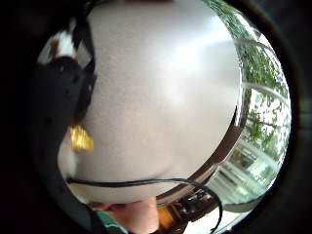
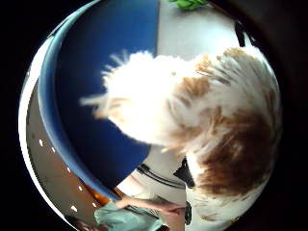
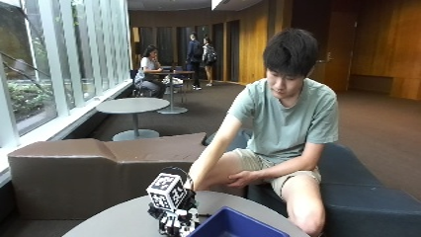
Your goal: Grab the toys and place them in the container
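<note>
My gloved right hand (image 3: 172, 217) hangs just above the round grey table (image 3: 111, 224), fingers pointing down and curled round a fluffy white and brown plush toy (image 3: 186, 223). Right beside it, at the table's near edge, stands the blue container (image 3: 230, 226). In the thumb side palm view the plush toy (image 2: 207, 130) fills much of the picture, and its white fur reaches over the blue container (image 2: 91, 96). The little finger side palm view shows the black glove (image 1: 58, 92) with a bit of the toy (image 1: 61, 45) beside it, over bare table (image 1: 161, 87).
A green object (image 2: 190, 4) lies on the table beyond the toy. A small yellow thing (image 1: 80, 139) shows by the glove. A brown bench (image 3: 85, 168) stands behind the table. The person's bare left hand (image 3: 240, 177) rests on a knee.
</note>
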The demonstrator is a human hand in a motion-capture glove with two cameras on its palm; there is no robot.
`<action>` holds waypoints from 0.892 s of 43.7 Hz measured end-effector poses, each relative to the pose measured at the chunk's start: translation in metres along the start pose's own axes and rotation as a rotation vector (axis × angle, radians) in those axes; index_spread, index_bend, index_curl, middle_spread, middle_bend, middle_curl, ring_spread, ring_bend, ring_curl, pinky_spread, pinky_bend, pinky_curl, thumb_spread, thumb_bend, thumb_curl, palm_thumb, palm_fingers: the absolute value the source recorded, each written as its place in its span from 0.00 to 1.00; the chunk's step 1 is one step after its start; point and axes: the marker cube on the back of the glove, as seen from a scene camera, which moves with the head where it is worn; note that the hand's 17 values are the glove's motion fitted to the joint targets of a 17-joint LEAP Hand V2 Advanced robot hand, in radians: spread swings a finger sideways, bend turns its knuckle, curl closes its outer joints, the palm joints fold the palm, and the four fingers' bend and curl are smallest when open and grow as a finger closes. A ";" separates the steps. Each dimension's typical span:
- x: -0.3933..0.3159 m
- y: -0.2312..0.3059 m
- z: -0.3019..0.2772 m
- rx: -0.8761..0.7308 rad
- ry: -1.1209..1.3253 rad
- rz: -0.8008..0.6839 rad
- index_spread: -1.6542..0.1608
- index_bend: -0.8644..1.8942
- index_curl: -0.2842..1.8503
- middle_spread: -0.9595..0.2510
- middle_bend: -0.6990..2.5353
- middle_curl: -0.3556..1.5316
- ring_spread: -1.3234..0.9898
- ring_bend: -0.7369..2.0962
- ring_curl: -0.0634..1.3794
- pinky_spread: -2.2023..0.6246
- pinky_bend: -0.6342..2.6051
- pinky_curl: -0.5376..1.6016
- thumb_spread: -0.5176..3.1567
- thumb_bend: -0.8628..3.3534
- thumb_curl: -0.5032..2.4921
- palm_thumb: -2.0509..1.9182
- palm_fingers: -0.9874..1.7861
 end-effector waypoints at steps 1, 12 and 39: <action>0.002 0.002 0.000 -0.009 0.002 0.025 0.81 0.56 0.37 0.66 0.40 0.35 0.47 0.49 0.28 0.71 0.41 0.40 0.47 0.23 0.34 0.64 0.68; 0.022 0.044 -0.041 -0.144 0.084 0.125 0.77 0.56 0.42 0.62 0.46 0.41 0.42 0.61 0.40 0.69 0.48 0.46 0.38 0.22 0.38 0.66 0.75; -0.154 0.073 -0.271 0.296 0.155 -0.112 0.74 0.60 0.53 0.62 0.53 0.52 0.41 0.68 0.50 0.68 0.53 0.50 0.29 0.20 0.44 0.66 0.69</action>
